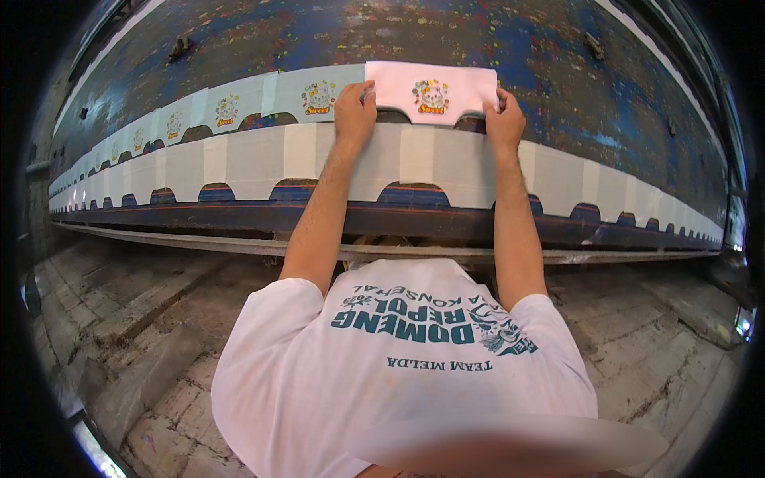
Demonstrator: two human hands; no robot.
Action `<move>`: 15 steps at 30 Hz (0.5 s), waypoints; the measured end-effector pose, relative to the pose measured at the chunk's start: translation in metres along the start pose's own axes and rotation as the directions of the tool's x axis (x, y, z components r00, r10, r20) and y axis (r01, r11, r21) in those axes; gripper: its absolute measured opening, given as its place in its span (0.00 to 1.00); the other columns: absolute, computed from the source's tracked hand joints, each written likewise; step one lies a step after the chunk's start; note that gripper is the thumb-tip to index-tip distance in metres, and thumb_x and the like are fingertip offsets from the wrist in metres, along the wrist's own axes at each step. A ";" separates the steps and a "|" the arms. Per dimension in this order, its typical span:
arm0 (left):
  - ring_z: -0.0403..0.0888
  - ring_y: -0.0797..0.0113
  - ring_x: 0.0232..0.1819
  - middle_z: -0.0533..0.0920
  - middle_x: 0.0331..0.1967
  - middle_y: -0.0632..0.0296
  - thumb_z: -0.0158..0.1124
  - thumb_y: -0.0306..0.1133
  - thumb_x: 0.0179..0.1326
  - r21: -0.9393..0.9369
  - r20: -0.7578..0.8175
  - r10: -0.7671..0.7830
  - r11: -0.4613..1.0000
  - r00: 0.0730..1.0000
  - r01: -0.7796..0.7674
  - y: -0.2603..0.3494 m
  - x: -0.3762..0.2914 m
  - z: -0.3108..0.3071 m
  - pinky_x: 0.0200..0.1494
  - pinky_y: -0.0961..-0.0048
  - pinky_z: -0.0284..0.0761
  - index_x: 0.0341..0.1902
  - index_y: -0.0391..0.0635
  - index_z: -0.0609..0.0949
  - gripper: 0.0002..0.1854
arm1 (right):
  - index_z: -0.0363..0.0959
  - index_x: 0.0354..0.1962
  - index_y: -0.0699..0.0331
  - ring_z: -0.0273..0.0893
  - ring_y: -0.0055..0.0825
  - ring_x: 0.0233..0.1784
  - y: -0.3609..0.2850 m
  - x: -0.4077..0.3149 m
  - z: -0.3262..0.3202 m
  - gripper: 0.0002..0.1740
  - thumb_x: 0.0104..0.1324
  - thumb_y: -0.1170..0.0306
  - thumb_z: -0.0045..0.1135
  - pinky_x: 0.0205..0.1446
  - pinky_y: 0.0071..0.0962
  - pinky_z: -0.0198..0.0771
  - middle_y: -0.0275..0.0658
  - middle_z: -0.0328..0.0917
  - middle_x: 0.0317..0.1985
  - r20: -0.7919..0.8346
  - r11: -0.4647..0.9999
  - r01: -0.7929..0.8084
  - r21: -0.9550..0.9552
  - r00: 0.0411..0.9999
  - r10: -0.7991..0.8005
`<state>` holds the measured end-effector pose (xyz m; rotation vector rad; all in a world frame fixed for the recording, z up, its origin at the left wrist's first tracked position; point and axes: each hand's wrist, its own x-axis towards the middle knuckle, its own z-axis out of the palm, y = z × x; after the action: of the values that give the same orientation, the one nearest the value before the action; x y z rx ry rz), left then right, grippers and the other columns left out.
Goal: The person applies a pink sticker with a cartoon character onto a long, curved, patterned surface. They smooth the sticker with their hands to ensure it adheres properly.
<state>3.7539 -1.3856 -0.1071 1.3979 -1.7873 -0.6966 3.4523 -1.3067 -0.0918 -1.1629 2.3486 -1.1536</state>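
A pink cut fabric piece with a printed cat motif lies at the top centre of a long table. My left hand pinches its left edge, and my right hand pinches its lower right corner. Just left of it, a row of pale green fabric pieces bearing the same sort of print runs off to the left. Nearer to me, a second row of pale, unprinted fabric pieces with curved cutouts spans the table, passing below both hands.
The long table has a dark surface with blue patches and paint specks. Small dark lumps stick up from it. Its near edge runs in front of my body, above a worn paved floor.
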 end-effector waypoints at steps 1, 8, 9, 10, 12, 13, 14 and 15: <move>0.85 0.59 0.38 0.86 0.48 0.52 0.65 0.32 0.64 -0.001 0.017 -0.016 1.000 1.000 0.016 -0.002 0.000 0.000 0.45 0.66 0.81 0.53 0.44 0.87 0.14 | 0.81 0.54 0.63 0.86 0.32 0.43 0.001 0.001 -0.002 0.24 0.59 0.66 0.70 0.51 0.31 0.79 0.43 0.88 0.43 -0.011 0.999 0.006 -0.034 1.000 -0.006; 0.84 0.57 0.39 0.85 0.48 0.52 0.65 0.31 0.63 0.048 0.027 0.083 0.995 0.996 -0.084 -0.010 0.002 0.003 0.48 0.64 0.80 0.54 0.43 0.86 0.16 | 0.82 0.51 0.65 0.86 0.41 0.47 0.005 0.003 -0.006 0.23 0.57 0.65 0.70 0.55 0.36 0.78 0.47 0.88 0.43 0.057 0.996 -0.039 -0.084 0.997 0.044; 0.84 0.56 0.40 0.84 0.48 0.51 0.66 0.32 0.63 0.053 0.038 0.060 0.997 0.997 -0.062 -0.011 0.001 0.003 0.49 0.64 0.80 0.53 0.43 0.86 0.16 | 0.83 0.50 0.65 0.86 0.42 0.47 0.005 0.003 -0.007 0.23 0.57 0.65 0.70 0.55 0.37 0.78 0.47 0.88 0.43 0.057 0.995 -0.039 -0.088 0.997 0.045; 0.83 0.54 0.41 0.83 0.48 0.50 0.66 0.33 0.63 0.060 0.042 0.045 0.997 0.998 -0.048 -0.011 0.001 0.003 0.50 0.63 0.80 0.52 0.43 0.86 0.16 | 0.83 0.49 0.64 0.86 0.43 0.48 0.005 0.004 -0.007 0.23 0.57 0.64 0.69 0.55 0.38 0.78 0.47 0.88 0.43 0.056 0.995 -0.041 -0.092 0.997 0.047; 0.82 0.52 0.44 0.82 0.48 0.48 0.67 0.35 0.62 0.131 0.019 0.009 0.991 1.000 -0.012 -0.008 0.001 0.002 0.53 0.61 0.79 0.51 0.42 0.86 0.16 | 0.84 0.48 0.63 0.86 0.46 0.48 0.006 0.006 -0.009 0.22 0.57 0.61 0.67 0.56 0.40 0.78 0.49 0.87 0.44 0.074 0.971 -0.048 -0.233 0.995 0.067; 0.82 0.50 0.45 0.81 0.48 0.47 0.68 0.37 0.61 0.194 -0.009 -0.014 0.981 1.000 0.015 -0.005 0.001 0.001 0.54 0.60 0.78 0.49 0.41 0.86 0.16 | 0.85 0.47 0.63 0.86 0.47 0.48 0.006 0.007 -0.011 0.22 0.57 0.60 0.66 0.56 0.42 0.77 0.49 0.87 0.44 0.071 0.951 -0.053 -0.306 0.994 0.079; 0.81 0.49 0.47 0.80 0.48 0.46 0.69 0.38 0.61 0.260 -0.019 -0.070 0.963 0.997 0.072 -0.003 0.001 0.001 0.55 0.59 0.78 0.48 0.40 0.86 0.17 | 0.85 0.47 0.62 0.86 0.48 0.48 0.006 0.009 -0.011 0.22 0.57 0.60 0.65 0.57 0.43 0.77 0.50 0.87 0.44 0.099 0.946 -0.074 -0.315 0.989 0.110; 0.81 0.47 0.49 0.78 0.51 0.45 0.69 0.39 0.61 0.263 -0.014 -0.089 0.960 0.996 0.090 0.001 0.001 0.000 0.57 0.57 0.77 0.48 0.39 0.86 0.17 | 0.86 0.46 0.62 0.85 0.49 0.49 0.007 0.010 -0.012 0.22 0.57 0.59 0.64 0.57 0.43 0.77 0.50 0.87 0.44 0.120 0.939 -0.093 -0.331 0.983 0.140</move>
<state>3.7534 -1.3866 -0.1056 1.6632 -1.8770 -0.5157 3.4361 -1.3053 -0.0884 -1.1419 2.5186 -0.6357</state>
